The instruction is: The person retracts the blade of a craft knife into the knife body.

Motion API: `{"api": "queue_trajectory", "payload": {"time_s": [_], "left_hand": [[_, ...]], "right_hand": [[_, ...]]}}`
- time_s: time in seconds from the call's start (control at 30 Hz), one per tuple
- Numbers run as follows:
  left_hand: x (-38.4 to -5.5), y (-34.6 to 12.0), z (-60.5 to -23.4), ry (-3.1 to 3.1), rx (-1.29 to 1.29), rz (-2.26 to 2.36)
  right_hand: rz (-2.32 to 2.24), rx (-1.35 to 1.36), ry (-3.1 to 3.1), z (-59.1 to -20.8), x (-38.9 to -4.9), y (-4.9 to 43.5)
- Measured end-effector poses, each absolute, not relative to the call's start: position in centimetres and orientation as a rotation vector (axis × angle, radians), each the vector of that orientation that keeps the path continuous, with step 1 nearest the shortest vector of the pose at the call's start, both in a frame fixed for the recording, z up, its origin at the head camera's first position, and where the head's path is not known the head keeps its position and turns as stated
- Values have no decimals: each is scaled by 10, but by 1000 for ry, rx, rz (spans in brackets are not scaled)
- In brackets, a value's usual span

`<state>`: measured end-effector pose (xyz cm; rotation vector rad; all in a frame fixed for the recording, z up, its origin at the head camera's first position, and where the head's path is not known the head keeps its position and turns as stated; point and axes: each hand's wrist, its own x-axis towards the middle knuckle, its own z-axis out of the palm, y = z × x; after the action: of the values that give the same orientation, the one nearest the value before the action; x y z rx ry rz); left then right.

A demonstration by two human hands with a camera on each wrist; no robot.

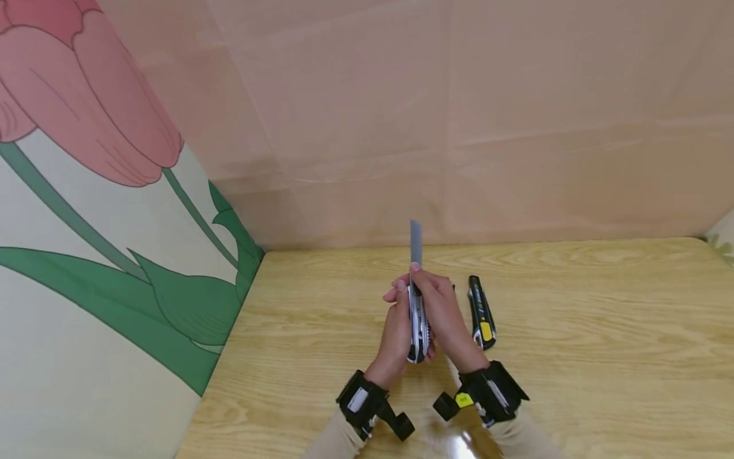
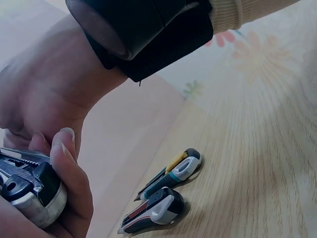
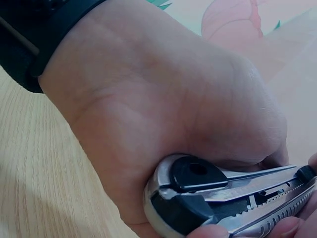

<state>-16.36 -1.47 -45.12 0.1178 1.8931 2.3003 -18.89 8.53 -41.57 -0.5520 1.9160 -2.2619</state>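
Observation:
A silver and black utility knife (image 1: 418, 325) is held upright between both hands, its long blade (image 1: 416, 242) extended away from the person. My left hand (image 1: 395, 328) grips the handle from the left side; in the right wrist view the knife's rounded butt (image 3: 185, 198) lies against its palm. My right hand (image 1: 449, 315) wraps the handle from the right, its thumb up at the blade's base. Fingers (image 2: 74, 191) curl round the butt end in the left wrist view. Just right of the right hand, a black and yellow utility knife (image 1: 482, 313) lies on the table.
The left wrist view shows two utility knives lying side by side, one with a yellow slider (image 2: 173, 171) and one with a red-striped handle (image 2: 153, 213). The wooden table (image 1: 602, 331) meets a pink backdrop (image 1: 487, 191) at its far edge. A flower-print sheet (image 1: 103, 306) hangs at left.

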Motion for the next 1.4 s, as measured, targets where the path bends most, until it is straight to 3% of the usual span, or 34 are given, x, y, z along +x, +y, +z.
{"api": "queue_trajectory", "payload": {"time_s": [0.27, 0.67, 1.4], "left_hand": [[-168, -14, -461, 1891, 101, 2296], [-160, -17, -440, 1906, 234, 2311], [-163, -17, -442, 1896, 294, 2345]], "right_hand": [[-2280, -594, 1908, -437, -201, 84], [-2288, -614, 1876, -415, -188, 86], [-2364, -597, 1820, -437, -200, 81]]}}
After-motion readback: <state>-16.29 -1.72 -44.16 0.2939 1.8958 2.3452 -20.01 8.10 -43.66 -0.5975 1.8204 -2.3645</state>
